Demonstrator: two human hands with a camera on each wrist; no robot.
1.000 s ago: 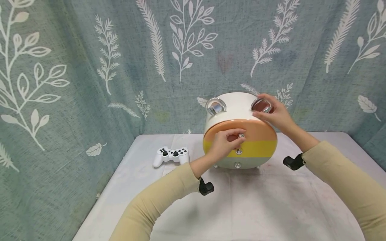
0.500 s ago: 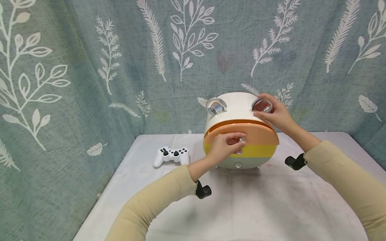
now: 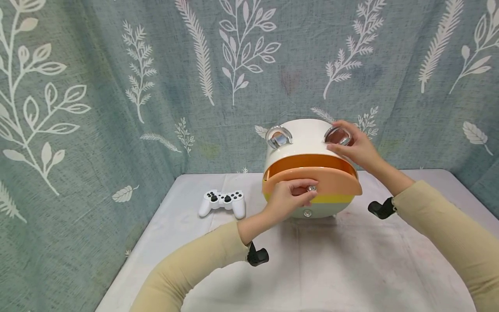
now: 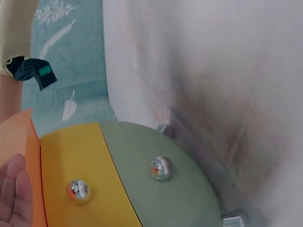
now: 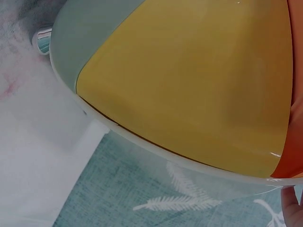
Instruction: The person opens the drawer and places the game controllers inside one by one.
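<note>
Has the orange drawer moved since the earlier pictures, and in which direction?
Yes: the orange drawer has slid outward, toward the camera; in the head view, a gap now shows between its front and the white cabinet, which has stayed put.

Desk (image 3: 331,277) under white cloth (image 3: 393,251), creased, faintly pink-stained. Rounded drawer cabinet (image 3: 331,178) stands on short silvery feet (image 5: 43,41) toward the far edge. White game controller (image 3: 222,201) lies near its left side.
</note>
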